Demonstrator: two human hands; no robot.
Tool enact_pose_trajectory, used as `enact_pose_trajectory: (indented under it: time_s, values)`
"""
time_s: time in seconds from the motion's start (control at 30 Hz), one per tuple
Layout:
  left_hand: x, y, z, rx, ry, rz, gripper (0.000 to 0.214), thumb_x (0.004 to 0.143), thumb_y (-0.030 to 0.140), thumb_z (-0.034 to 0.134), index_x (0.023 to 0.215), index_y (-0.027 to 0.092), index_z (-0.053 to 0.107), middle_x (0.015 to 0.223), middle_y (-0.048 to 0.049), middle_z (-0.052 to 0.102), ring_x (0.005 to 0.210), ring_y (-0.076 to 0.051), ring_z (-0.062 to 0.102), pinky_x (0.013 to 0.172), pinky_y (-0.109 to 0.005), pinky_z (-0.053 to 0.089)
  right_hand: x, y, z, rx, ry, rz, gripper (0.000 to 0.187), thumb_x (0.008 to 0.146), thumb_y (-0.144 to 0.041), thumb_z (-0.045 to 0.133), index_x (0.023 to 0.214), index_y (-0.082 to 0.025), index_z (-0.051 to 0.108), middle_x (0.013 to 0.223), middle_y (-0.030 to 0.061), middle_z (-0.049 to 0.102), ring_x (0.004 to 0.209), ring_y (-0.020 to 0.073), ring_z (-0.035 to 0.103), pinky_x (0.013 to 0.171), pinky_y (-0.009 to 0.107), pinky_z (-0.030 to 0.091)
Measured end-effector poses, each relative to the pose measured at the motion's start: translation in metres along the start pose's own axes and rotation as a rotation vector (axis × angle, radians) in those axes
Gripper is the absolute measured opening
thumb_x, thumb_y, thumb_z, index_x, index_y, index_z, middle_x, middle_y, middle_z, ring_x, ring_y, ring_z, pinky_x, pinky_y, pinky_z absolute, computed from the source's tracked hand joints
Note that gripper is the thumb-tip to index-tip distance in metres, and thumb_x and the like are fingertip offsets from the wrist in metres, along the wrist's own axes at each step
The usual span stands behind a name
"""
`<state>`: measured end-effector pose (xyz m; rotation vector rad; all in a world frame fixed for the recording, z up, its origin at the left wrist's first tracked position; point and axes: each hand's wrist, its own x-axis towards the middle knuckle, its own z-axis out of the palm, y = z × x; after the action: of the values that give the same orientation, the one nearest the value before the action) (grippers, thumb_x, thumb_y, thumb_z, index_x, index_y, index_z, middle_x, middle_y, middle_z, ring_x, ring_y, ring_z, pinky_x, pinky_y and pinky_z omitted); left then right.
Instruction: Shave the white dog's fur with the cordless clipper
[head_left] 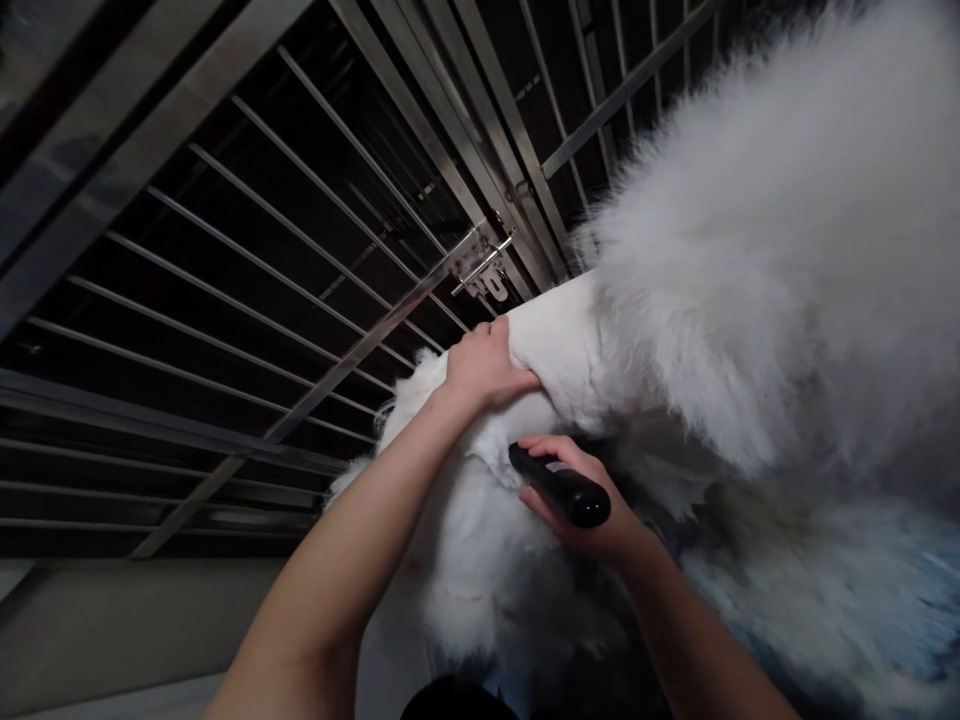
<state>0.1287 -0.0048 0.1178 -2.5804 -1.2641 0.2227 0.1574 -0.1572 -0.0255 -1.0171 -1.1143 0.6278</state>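
Observation:
A large white fluffy dog (pixel 765 260) fills the right half of the view, with its coat partly shorn smooth near the middle. My left hand (pixel 484 365) grips a fold of the animal's shorn white fur and skin, fingers closed over it. Just below, my right hand (pixel 577 500) is wrapped round a black clipper (pixel 559 485), whose front end is buried in the fur. Loose white fluff (pixel 465 560) hangs under both hands.
Stainless steel kennel bars (pixel 247 300) with a latch (pixel 484 265) stand to the left and behind the dog. A grey floor or wall strip (pixel 112 620) runs along the bottom left. A dark rounded object (pixel 450 700) shows at the bottom edge.

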Motion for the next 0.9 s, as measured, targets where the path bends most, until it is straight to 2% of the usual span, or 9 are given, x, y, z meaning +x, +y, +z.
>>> enact_pose_trajectory:
  time_s: [0.03, 0.13, 0.2, 0.37, 0.53, 0.67, 0.73, 0.83, 0.9]
  values:
    - [0.000, 0.000, 0.000, -0.003, 0.002, -0.003, 0.087, 0.072, 0.073, 0.059, 0.137, 0.017, 0.047, 0.127, -0.0161, 0.062, 0.114, -0.036, 0.062, 0.095, -0.045, 0.051, -0.001, 0.001, 0.000, 0.012, 0.018, -0.003, 0.035, 0.077, -0.023, 0.075, 0.108, -0.027, 0.059, 0.114, 0.0085, 0.074, 0.100, 0.0258, 0.074, 0.085, 0.040, 0.060]
    - [0.001, -0.001, 0.001, -0.015, 0.020, -0.005, 0.085, 0.072, 0.074, 0.058, 0.135, 0.017, 0.050, 0.126, -0.0157, 0.063, 0.113, -0.036, 0.063, 0.093, -0.045, 0.052, -0.004, 0.003, 0.004, 0.102, 0.246, -0.050, 0.034, 0.082, -0.023, 0.071, 0.111, -0.028, 0.055, 0.119, 0.0087, 0.072, 0.110, 0.0255, 0.071, 0.091, 0.042, 0.058]
    - [0.001, -0.002, 0.001, -0.017, 0.026, 0.006, 0.085, 0.071, 0.074, 0.059, 0.134, 0.017, 0.051, 0.124, -0.0159, 0.064, 0.111, -0.036, 0.064, 0.092, -0.045, 0.052, -0.005, 0.005, 0.009, 0.113, 0.309, -0.081, 0.035, 0.081, -0.023, 0.072, 0.111, -0.028, 0.053, 0.121, 0.0092, 0.071, 0.111, 0.0256, 0.070, 0.091, 0.043, 0.059]
    - [0.003, -0.005, 0.001, -0.035, 0.008, 0.013, 0.087, 0.070, 0.073, 0.060, 0.136, 0.016, 0.050, 0.124, -0.0161, 0.065, 0.111, -0.037, 0.064, 0.093, -0.046, 0.052, -0.009, 0.004, 0.012, 0.018, 0.163, -0.095, 0.035, 0.079, -0.022, 0.075, 0.107, -0.028, 0.056, 0.118, 0.0093, 0.072, 0.105, 0.0254, 0.073, 0.087, 0.041, 0.060]
    - [0.005, -0.006, 0.000, -0.061, 0.003, 0.010, 0.084, 0.072, 0.073, 0.058, 0.133, 0.017, 0.053, 0.125, -0.0167, 0.064, 0.111, -0.037, 0.063, 0.093, -0.048, 0.051, -0.009, 0.006, 0.008, 0.085, 0.327, -0.086, 0.034, 0.082, -0.021, 0.071, 0.111, -0.028, 0.053, 0.122, 0.0102, 0.070, 0.112, 0.0254, 0.070, 0.091, 0.042, 0.059]
    - [0.005, -0.007, 0.000, -0.065, -0.004, 0.022, 0.085, 0.070, 0.074, 0.059, 0.134, 0.017, 0.052, 0.123, -0.0163, 0.065, 0.110, -0.036, 0.064, 0.093, -0.046, 0.051, -0.009, 0.011, 0.006, -0.013, 0.098, -0.125, 0.037, 0.076, -0.022, 0.077, 0.106, -0.028, 0.057, 0.118, 0.0091, 0.073, 0.102, 0.0256, 0.074, 0.083, 0.039, 0.060]
    - [0.006, -0.007, 0.000, -0.070, -0.010, 0.010, 0.084, 0.071, 0.073, 0.058, 0.134, 0.018, 0.052, 0.123, -0.0155, 0.065, 0.110, -0.036, 0.064, 0.093, -0.046, 0.051, -0.011, 0.010, 0.004, 0.021, 0.139, -0.104, 0.036, 0.077, -0.021, 0.076, 0.108, -0.028, 0.057, 0.118, 0.0083, 0.073, 0.104, 0.0251, 0.073, 0.086, 0.039, 0.059]
    - [0.007, -0.007, 0.000, -0.064, -0.015, 0.002, 0.083, 0.071, 0.074, 0.058, 0.132, 0.019, 0.053, 0.125, -0.0152, 0.065, 0.111, -0.036, 0.064, 0.093, -0.045, 0.051, -0.012, 0.007, 0.003, 0.116, 0.316, -0.075, 0.035, 0.082, -0.019, 0.071, 0.111, -0.029, 0.054, 0.122, 0.0086, 0.070, 0.113, 0.0249, 0.070, 0.094, 0.042, 0.057]
    - [0.008, -0.007, -0.001, -0.053, -0.015, 0.003, 0.084, 0.070, 0.075, 0.058, 0.132, 0.019, 0.054, 0.125, -0.0154, 0.065, 0.112, -0.036, 0.063, 0.092, -0.045, 0.051, -0.011, 0.008, 0.004, 0.103, 0.275, -0.082, 0.036, 0.079, -0.019, 0.072, 0.109, -0.028, 0.054, 0.121, 0.0092, 0.071, 0.111, 0.0254, 0.070, 0.092, 0.042, 0.057]
